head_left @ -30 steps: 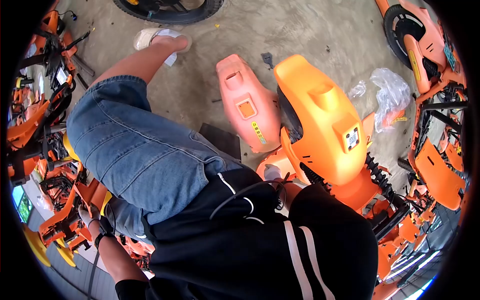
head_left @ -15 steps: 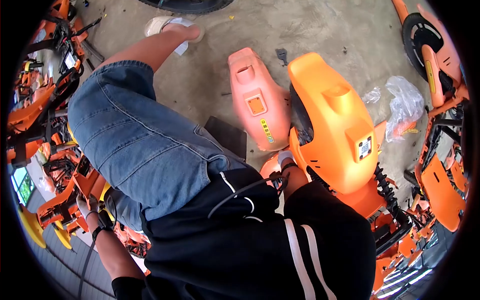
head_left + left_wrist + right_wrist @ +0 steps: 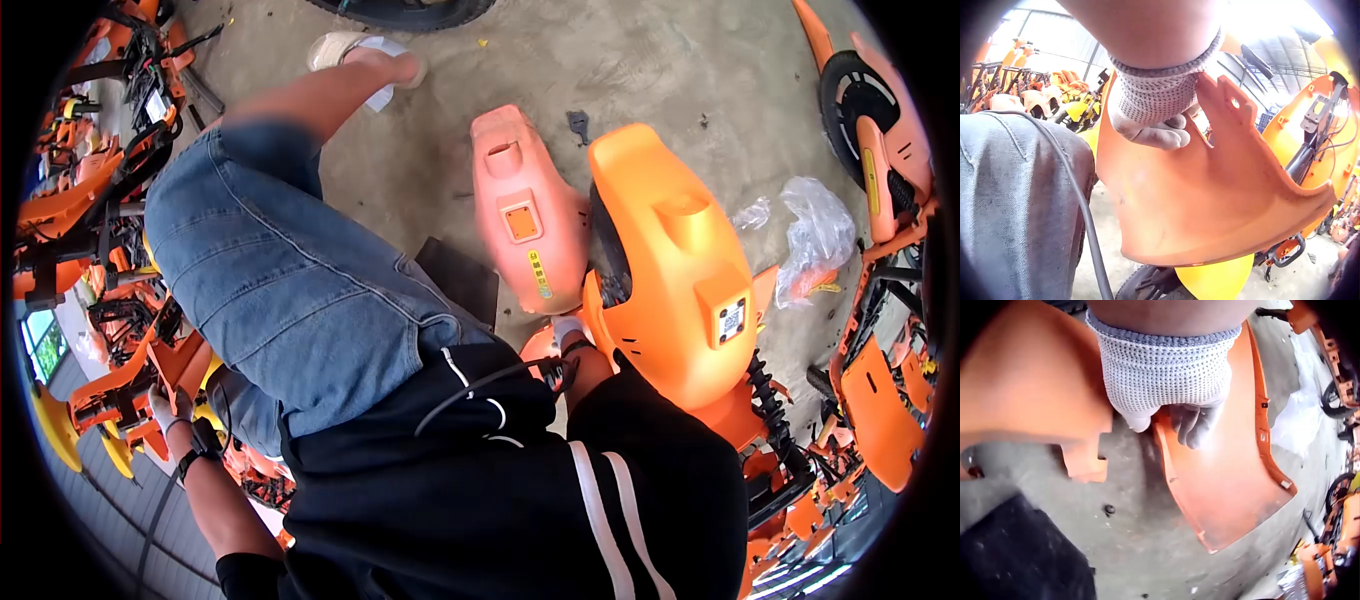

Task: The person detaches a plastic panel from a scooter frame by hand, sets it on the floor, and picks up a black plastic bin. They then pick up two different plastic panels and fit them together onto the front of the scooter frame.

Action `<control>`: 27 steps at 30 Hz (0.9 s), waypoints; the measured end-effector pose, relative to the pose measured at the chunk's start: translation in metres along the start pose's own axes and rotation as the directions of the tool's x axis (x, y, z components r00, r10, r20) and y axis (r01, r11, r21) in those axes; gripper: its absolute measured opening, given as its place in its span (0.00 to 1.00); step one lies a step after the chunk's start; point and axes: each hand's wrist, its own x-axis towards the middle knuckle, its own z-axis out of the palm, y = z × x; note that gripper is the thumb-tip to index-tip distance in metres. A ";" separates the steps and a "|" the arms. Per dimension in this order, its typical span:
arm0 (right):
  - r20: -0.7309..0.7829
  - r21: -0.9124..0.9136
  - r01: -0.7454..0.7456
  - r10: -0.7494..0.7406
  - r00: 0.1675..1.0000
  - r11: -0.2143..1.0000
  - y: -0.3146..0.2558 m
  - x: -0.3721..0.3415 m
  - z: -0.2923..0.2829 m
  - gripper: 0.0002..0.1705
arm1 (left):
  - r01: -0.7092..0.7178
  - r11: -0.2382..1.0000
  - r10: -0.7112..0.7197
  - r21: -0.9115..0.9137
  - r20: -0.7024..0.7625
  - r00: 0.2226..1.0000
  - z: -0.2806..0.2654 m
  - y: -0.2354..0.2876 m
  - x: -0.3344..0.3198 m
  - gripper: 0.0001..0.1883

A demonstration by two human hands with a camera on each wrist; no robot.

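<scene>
A knit-gloved left hand [image 3: 1157,119] grips an orange plastic panel [image 3: 1166,206] by its upper edge, beside a raised tab with a hole. In the head view that hand is at the far left, beside the denim-clad leg. The gloved right hand [image 3: 1166,387] holds the edge of another curved orange panel [image 3: 1229,494], its fingertips bent over the surface. Part of this panel lies beneath the hand. From the head view, the right hand [image 3: 568,328] is low between a faded pink-orange cover [image 3: 530,205] and a bright orange front cover [image 3: 665,290] over a wheel.
Right of the bright cover lie crumpled clear plastic [image 3: 815,235] and a partly dismantled orange vehicle [image 3: 870,150]. A tyre [image 3: 410,12] stands ahead. A black flat piece [image 3: 1022,550] rests on the concrete. Orange frames and parts crowd the left; a cable [image 3: 1063,169] crosses by the leg.
The head view has shifted, so floor items sit farther right. The right hand has reached forward, toward the faded cover's lower end. On the left, the hand keeps its grip on the panel.
</scene>
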 end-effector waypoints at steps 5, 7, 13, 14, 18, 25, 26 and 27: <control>0.032 -0.045 0.008 -0.006 0.999 0.999 -0.008 -0.001 -0.013 0.32 | -0.433 0.720 0.292 0.542 0.330 0.898 -0.070 0.015 0.059 0.15; 0.055 -0.070 0.014 -0.010 0.998 0.997 -0.001 -0.007 -0.007 0.33 | 0.056 0.995 -0.034 -0.085 0.235 0.971 -0.069 0.024 0.065 0.18; 0.169 -0.178 0.025 0.006 0.986 0.984 0.031 -0.031 0.017 0.36 | -0.154 0.979 0.133 0.132 0.156 0.979 -0.074 0.021 0.077 0.19; 0.145 -0.213 0.069 -0.038 0.989 0.975 0.041 -0.028 0.027 0.31 | -0.180 0.971 0.152 0.158 0.174 0.973 -0.077 0.023 0.082 0.20; 0.072 -0.477 0.351 -0.362 0.929 0.805 0.080 0.039 0.101 0.20 | -0.290 0.911 0.266 0.292 0.119 0.956 -0.071 0.026 0.072 0.19; -0.054 -0.390 0.435 -0.492 0.869 0.811 0.051 -0.034 0.032 0.19 | -0.324 0.846 0.172 0.422 0.358 0.917 -0.061 0.023 0.083 0.18; -0.061 -0.355 0.411 -0.459 0.886 0.840 0.056 -0.034 0.028 0.19 | -0.328 0.856 0.162 0.399 0.395 0.904 -0.054 0.020 0.085 0.18; -0.054 -0.316 0.396 -0.433 0.900 0.862 0.061 -0.035 0.027 0.19 | -0.318 0.864 0.144 0.389 0.415 0.898 -0.053 0.019 0.084 0.18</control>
